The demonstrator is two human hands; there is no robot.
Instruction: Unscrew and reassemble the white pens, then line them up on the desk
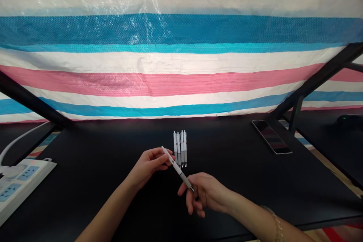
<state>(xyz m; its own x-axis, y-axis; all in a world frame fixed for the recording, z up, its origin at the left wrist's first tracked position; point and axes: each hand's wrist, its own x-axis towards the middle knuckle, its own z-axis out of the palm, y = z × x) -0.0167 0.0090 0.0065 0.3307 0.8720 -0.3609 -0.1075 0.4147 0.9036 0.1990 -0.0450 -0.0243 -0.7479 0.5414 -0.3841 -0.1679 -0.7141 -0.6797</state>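
Taking the row of four pens point(182, 143) on the black table point(227, 140) as my mark, I see the left hand point(147, 167) on its left and a little to the person's side, its fingertips close to the leftmost pen in my view. That hand has a fifth, the held pen point(177, 167), pinched between thumb and fingers on its white upper barrel. The pens in the row lie side by side, pointing straight at the person, grey grips and tips on the near side; the held pen slants across that line, its back end by the row's left flank and its metal tip running out to the near right of it. So the tip end points toward the right hand point(211, 193), which is below and to the right of the row, open, with fingers loosely curled. The right hand is the nearer to the tip, the left to the back end. The tip overlaps the right fingers as I look, though I can't tell if they touch. Well off to the row's right lies a phone point(270, 136); well to its left and nearer the person sits a white power strip point(28, 187). Beyond the row hangs a striped sheet point(181, 83).
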